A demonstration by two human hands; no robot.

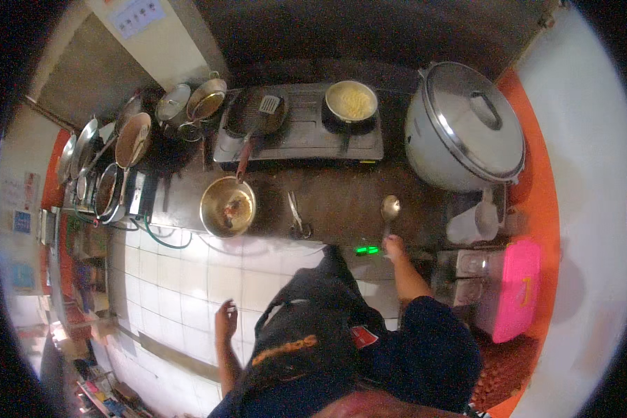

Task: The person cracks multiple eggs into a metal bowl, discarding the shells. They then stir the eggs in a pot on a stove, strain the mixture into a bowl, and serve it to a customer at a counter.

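In my right hand (pixel 393 247) is the handle of a metal spoon (pixel 391 207), its bowl over the dark counter. My left hand (pixel 226 320) hangs low beside my body, above the white tile floor. Its fingers look curled, and a small pale spot shows at them; whether it holds anything is unclear. On the counter ahead are a pair of scissors (pixel 297 215) and a metal bowl (pixel 227 206) with reddish and pale food remains in it. A small pot (pixel 351 101) of pale yellow noodles in liquid sits on the right burner of the gas stove (pixel 305 143).
A dark pan (pixel 256 112) with a slotted turner (pixel 269 104) occupies the left burner, its handle jutting forward. A large lidded pot (pixel 439 141) stands right, behind a white plastic jug (pixel 473 224). Several pans crowd the left, near a green hose (pixel 162 241). A pink-lidded box (pixel 517 292) is at right.
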